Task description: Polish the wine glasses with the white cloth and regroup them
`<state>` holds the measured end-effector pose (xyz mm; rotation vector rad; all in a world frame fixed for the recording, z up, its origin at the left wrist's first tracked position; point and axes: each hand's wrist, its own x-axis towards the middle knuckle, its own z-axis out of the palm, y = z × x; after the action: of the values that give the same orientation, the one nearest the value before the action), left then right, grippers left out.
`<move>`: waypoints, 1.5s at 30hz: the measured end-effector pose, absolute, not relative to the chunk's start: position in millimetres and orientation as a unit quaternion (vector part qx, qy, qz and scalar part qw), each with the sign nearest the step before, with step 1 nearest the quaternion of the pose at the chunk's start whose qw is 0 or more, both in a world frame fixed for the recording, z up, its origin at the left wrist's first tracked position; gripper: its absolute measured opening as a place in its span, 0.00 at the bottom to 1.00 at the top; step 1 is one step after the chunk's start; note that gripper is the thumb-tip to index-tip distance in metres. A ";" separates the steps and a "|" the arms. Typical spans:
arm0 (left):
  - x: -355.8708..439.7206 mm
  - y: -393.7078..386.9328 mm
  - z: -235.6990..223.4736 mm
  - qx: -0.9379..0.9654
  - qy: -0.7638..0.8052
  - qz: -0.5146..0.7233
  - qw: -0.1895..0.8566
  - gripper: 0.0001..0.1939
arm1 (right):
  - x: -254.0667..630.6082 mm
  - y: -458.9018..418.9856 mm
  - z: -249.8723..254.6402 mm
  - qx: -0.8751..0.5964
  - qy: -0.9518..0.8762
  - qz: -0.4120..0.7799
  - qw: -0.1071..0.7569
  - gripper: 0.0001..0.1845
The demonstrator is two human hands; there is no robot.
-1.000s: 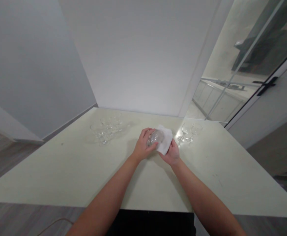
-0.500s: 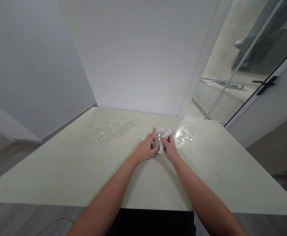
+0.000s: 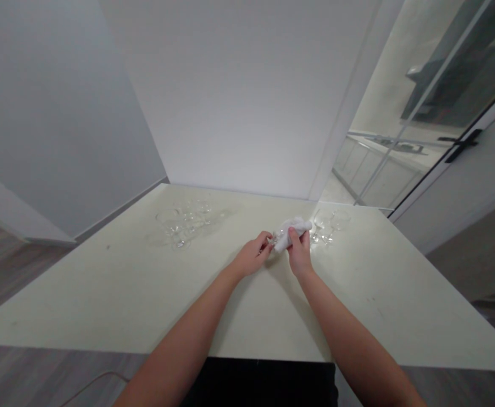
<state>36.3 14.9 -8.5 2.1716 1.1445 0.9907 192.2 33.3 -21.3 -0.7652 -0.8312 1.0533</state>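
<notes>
With my left hand (image 3: 252, 258) pinching the wine glass (image 3: 274, 239) mid-table and my right hand (image 3: 299, 251) clenched on the white cloth (image 3: 292, 230) around it, I fear twisting hard could snap the stem.

The right hand (image 3: 299, 255) is shifting up and rightward while bunching the once-spread white cloth (image 3: 292, 230) around the glass (image 3: 273, 239), as the left hand (image 3: 252, 258) is loosening from cupping to fingertip contact.
</notes>
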 end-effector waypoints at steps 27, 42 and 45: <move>10.3 15.1 0.6 0.861 0.381 0.316 0.116 0.17 | 212.3 25.2 -14.1 -0.383 -0.772 0.190 0.470 0.21; 0.7 18.5 1.4 0.825 0.378 0.391 0.155 0.19 | 212.0 24.4 -3.0 -0.306 -0.820 0.102 0.473 0.13; 2.0 17.2 -1.7 0.855 0.358 0.360 0.105 0.18 | 210.9 32.2 -10.9 -0.335 -0.785 0.221 0.472 0.14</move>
<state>2.0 17.2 -1.7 2.5197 1.0563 1.0619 210.9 32.2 -10.9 -0.8211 -1.9210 0.5419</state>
